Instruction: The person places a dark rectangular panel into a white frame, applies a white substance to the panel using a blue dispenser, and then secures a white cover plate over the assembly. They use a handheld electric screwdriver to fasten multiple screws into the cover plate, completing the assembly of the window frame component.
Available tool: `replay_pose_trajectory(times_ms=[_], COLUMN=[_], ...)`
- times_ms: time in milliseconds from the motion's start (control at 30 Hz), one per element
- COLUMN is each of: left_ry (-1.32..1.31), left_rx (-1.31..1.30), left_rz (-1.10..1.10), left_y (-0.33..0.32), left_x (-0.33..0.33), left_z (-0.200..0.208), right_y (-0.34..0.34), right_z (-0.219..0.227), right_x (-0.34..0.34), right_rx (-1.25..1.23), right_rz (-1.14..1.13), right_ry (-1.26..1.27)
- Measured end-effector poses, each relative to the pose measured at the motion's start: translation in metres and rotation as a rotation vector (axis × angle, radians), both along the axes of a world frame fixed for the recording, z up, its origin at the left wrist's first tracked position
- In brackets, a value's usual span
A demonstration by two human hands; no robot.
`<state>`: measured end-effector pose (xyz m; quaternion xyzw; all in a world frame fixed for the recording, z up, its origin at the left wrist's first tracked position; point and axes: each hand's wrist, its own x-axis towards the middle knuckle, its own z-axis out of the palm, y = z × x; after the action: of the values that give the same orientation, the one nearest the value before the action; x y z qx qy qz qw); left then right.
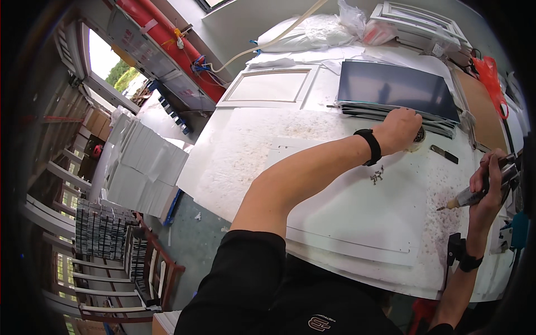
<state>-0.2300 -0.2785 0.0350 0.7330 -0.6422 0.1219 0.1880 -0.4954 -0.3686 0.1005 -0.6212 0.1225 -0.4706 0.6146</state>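
My left hand reaches across the table with its fingers curled at a small round container with dark contents. The fingertips are partly hidden, so what they grip does not show. My right hand is closed round a power screwdriver, its bit pointing left over the table. A small pile of screws lies on a flat white panel, below my left wrist. Right of the container rests a flat dark oblong object.
A stack of glossy dark panels lies just beyond my left hand. Behind it are a white framed panel and white sacks. A red plastic bag hangs at the right. Stacked white boards stand left of the table.
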Motion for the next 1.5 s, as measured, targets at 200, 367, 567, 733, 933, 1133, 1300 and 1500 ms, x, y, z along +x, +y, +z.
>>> replay_pose_trajectory(times_ms=[200, 367, 567, 733, 933, 1133, 1300, 1500], left_ry=[-0.112, 0.120, 0.067, 0.602, 1.405, 1.602, 1.684, 1.715], left_rx=[-0.072, -0.027, -0.094, 0.046, 0.172, 0.200, 0.193, 0.197], left_rz=[-0.125, -0.101, -0.088, -0.038, -0.053, -0.051, -0.085, -0.111], left_y=[0.005, 0.001, 0.009, 0.040, 0.083, 0.091, 0.094, 0.094], left_x=[0.002, 0.000, -0.002, -0.048, -0.080, -0.088, -0.083, -0.083], left_z=[0.009, 0.020, 0.029, 0.041, 0.020, 0.015, 0.007, 0.006], right_y=[-0.008, 0.018, 0.020, 0.026, 0.025, 0.031, 0.032, 0.037], right_z=[-0.004, 0.018, 0.017, 0.026, 0.044, 0.047, 0.043, 0.046], right_x=[0.000, 0.003, 0.003, 0.002, 0.023, 0.042, 0.044, 0.045], right_rx=[-0.037, 0.024, 0.001, 0.006, 0.070, 0.071, 0.068, 0.068], right_rz=[0.052, 0.033, 0.088, 0.059, 0.133, 0.137, 0.160, 0.156], right_ry=[-0.044, -0.062, -0.045, -0.091, -0.230, -0.263, -0.275, -0.267])
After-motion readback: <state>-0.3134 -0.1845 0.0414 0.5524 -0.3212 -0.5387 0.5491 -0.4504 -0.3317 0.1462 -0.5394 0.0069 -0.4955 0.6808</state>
